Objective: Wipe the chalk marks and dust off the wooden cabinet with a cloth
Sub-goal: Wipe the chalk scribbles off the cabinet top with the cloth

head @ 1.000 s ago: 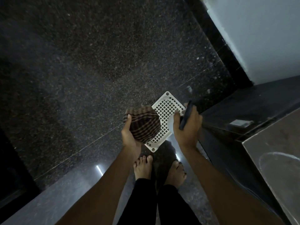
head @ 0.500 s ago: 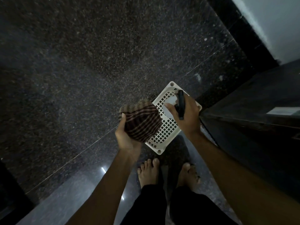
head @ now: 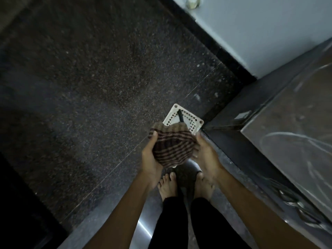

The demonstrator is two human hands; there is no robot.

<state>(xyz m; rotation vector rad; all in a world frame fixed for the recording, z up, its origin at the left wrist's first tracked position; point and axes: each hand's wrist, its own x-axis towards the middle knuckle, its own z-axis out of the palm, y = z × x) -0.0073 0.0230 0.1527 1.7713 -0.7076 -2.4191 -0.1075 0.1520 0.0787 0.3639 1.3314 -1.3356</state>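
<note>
A bunched brown striped cloth (head: pixel 173 147) is cupped between my two hands over the floor. My left hand (head: pixel 150 155) grips its left side with the thumb on top. On the right side, my right hand (head: pixel 206 154) presses against it with the fingers under the folds. The wooden cabinet (head: pixel 294 133) fills the right edge, and its top carries white curved chalk marks (head: pixel 287 139) and dust. Its dark front panel drops to the floor beside my right arm.
A white perforated plastic basket (head: pixel 193 123) stands on the dark speckled floor just beyond the cloth, with a black pen-like object (head: pixel 180 117) lying in it. A pale wall (head: pixel 260 33) with a black skirting runs behind. My bare feet (head: pixel 168 184) are below the hands.
My right hand has let go of the black object, which now lies in the basket, and has come back onto the cloth. The view has swung so that the cabinet top shows again.
</note>
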